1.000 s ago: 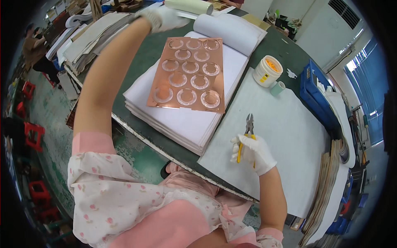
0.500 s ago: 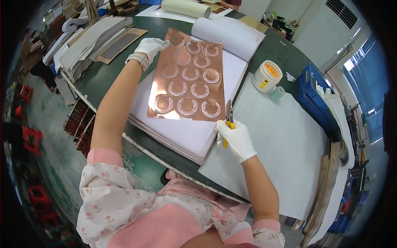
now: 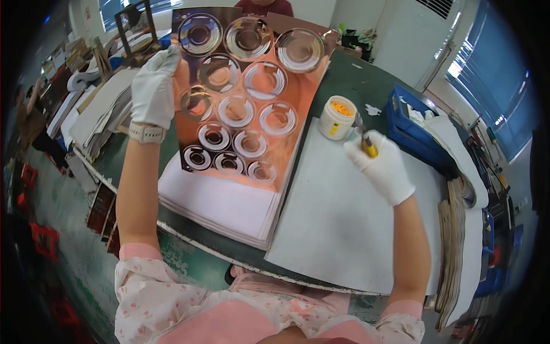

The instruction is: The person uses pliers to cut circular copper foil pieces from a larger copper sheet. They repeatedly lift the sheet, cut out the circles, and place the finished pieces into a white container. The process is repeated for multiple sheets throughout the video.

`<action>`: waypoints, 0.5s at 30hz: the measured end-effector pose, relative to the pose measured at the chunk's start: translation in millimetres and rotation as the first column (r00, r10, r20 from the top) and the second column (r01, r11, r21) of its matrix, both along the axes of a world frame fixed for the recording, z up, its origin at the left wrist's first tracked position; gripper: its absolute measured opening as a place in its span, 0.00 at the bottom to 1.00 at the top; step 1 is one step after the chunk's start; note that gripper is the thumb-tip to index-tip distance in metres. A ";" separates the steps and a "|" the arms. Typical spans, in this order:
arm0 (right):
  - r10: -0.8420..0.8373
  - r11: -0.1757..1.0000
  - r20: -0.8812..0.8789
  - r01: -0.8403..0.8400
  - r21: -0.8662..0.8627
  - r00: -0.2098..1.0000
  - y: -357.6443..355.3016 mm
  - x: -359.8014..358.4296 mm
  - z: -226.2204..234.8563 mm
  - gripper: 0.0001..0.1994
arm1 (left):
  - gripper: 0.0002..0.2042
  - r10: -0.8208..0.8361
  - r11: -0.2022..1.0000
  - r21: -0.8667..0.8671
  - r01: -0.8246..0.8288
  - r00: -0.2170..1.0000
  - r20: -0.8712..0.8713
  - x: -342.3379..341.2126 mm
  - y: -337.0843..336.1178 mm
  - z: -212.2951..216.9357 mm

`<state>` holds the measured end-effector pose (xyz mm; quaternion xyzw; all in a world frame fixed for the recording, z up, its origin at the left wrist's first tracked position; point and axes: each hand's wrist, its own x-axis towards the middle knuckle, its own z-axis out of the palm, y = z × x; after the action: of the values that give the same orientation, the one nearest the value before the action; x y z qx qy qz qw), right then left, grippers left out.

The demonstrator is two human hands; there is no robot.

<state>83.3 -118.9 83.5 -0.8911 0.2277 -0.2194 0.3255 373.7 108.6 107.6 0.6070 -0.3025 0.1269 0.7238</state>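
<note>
A shiny copper-coloured sheet (image 3: 258, 110) with rows of clear ring shapes is raised and tilted up over the stack of white paper (image 3: 220, 198). My left hand (image 3: 153, 89), in a white glove, is closed on its left edge near the upper corner. Off to the right, my gloved right hand (image 3: 385, 172) grips yellow-handled pliers (image 3: 369, 147), whose dark jaws point up and are blurred. The pliers are beside a white tub (image 3: 334, 123) of small orange pieces, apart from the sheet.
Under my right hand a large pale grey sheet (image 3: 332, 218) covers the green table (image 3: 338, 74). A blue crate (image 3: 395, 117) holding white material stands at the right. Stacked grey sheets (image 3: 100, 106) lie at the left. Across the table sits another person (image 3: 264, 7) in dark red.
My left hand has lifted the copper-coloured sheet off the paper stack and tilted it up. My right hand has moved with the pliers away from the sheet's lower corner, rightward toward the tub.
</note>
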 end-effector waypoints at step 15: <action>-0.098 0.948 -0.166 0.042 -0.317 0.981 -8.8 -2.7 92.6 0.22 | 0.11 -0.063 0.989 -0.133 0.057 0.997 -0.042 -32.6 -6.2 18.7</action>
<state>80.6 -127.7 176.2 -0.9387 0.2501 -0.1830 0.1508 341.2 102.4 126.3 0.5513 -0.2948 0.1108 0.7726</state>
